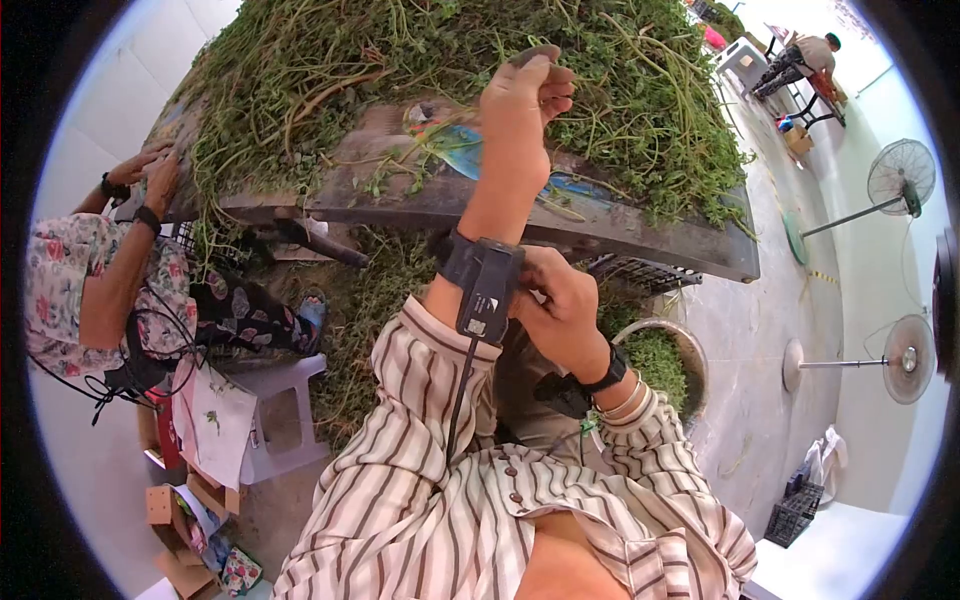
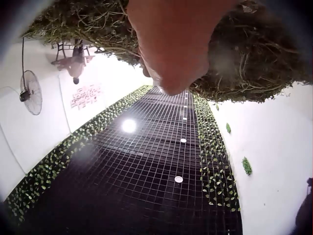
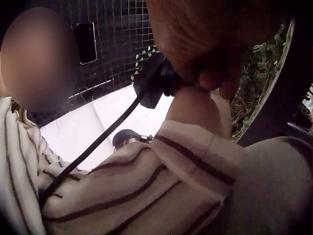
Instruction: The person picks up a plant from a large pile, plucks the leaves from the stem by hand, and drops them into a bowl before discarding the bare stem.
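My left hand is raised at the edge of the heap of green stems, fingers loosely bent; a dark piece lies at its thumb. In the left wrist view that hand shows only as a blurred shape before the plants. A black camera sits on a strap round my left wrist. My right hand has its fingers curled at that strap, beside the camera. The right wrist view shows this hand against the left forearm, its fingertips partly hidden.
The heap covers most of a dark table. At the left another person's hands touch the table edge. A round tub of greens stands below right. Two fans stand farther right, and a white stool is at lower left.
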`<control>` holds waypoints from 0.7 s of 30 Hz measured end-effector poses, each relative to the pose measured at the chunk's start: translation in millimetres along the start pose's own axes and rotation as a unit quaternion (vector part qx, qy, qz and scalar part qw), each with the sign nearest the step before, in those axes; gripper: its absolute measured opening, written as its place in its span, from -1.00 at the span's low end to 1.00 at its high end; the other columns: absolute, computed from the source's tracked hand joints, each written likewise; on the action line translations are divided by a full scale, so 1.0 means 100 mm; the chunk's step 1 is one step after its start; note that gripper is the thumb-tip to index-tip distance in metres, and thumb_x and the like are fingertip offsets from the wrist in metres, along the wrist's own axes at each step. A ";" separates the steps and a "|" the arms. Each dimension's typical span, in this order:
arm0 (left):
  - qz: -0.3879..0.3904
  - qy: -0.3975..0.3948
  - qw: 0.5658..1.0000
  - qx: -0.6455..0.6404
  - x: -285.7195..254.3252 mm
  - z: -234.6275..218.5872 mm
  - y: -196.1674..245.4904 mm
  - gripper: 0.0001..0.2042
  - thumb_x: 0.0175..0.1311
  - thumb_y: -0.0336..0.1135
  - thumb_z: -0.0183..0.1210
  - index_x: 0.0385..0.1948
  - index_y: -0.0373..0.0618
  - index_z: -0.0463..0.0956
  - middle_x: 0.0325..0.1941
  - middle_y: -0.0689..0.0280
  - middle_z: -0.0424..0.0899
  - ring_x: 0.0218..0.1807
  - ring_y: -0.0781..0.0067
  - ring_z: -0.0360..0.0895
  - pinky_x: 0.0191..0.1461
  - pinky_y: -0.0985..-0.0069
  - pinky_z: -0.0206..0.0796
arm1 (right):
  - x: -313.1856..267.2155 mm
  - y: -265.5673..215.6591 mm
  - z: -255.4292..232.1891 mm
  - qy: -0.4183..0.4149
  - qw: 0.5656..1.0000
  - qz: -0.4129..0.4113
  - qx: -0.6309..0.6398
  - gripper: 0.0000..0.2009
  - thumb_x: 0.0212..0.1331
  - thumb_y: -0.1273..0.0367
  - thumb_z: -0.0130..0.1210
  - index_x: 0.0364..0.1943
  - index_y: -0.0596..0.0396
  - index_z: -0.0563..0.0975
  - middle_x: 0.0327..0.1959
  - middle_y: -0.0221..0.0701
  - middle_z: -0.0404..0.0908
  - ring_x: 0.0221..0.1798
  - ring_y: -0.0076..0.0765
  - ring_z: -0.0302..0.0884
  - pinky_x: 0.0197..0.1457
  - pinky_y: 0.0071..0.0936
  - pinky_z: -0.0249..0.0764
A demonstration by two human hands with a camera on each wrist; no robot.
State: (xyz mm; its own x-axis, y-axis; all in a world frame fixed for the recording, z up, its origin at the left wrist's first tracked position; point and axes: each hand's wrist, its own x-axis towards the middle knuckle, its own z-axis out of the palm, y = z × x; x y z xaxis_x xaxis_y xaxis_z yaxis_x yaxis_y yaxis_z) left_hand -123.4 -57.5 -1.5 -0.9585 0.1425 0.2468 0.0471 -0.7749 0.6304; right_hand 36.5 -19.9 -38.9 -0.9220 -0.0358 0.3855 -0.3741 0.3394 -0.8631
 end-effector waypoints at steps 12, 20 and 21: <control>0.260 -0.121 0.846 0.450 -0.16 0.12 0.05 -0.76 0.27 -0.26 -0.01 -0.08 -0.05 0.41 -0.44 0.35 0.50 -0.51 0.68 0.33 -0.49 0.48 0.21 | 0.00 0.03 0.02 0.036 0.998 -0.052 0.000 -0.74 -0.10 0.67 -0.02 -0.24 0.25 0.46 -0.56 -0.37 0.55 -0.57 -0.57 0.52 -0.53 -0.65 0.41; 0.280 -0.140 0.828 0.465 -0.18 0.11 -0.01 -0.71 0.23 -0.34 0.02 0.00 0.03 0.36 -0.46 0.42 0.45 -0.59 0.70 0.22 -0.56 0.48 0.12 | 0.06 -0.05 0.00 0.028 0.992 -0.105 -0.057 -0.71 -0.21 0.58 0.02 -0.27 0.20 0.39 -0.44 -0.14 0.42 -0.39 0.06 0.44 -0.40 -0.30 0.37; 0.289 -0.129 0.822 0.472 -0.18 0.10 -0.03 -0.71 0.19 -0.36 0.05 -0.03 -0.01 0.38 -0.49 0.39 0.48 -0.64 0.68 0.24 -0.58 0.55 0.12 | 0.05 -0.03 -0.02 0.022 0.989 -0.116 -0.090 -0.66 -0.17 0.52 0.12 -0.19 0.18 0.41 -0.51 -0.20 0.44 -0.50 -0.13 0.46 -0.45 -0.41 0.36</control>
State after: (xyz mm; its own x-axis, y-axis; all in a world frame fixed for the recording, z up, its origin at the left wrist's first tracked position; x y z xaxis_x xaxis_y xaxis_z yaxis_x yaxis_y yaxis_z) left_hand -102.9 -51.3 -0.5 -0.6127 0.1394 0.7779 0.7888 0.0477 0.6127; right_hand 33.0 -19.4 -33.3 -0.8072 -0.0922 0.5831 -0.5466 0.4897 -0.6793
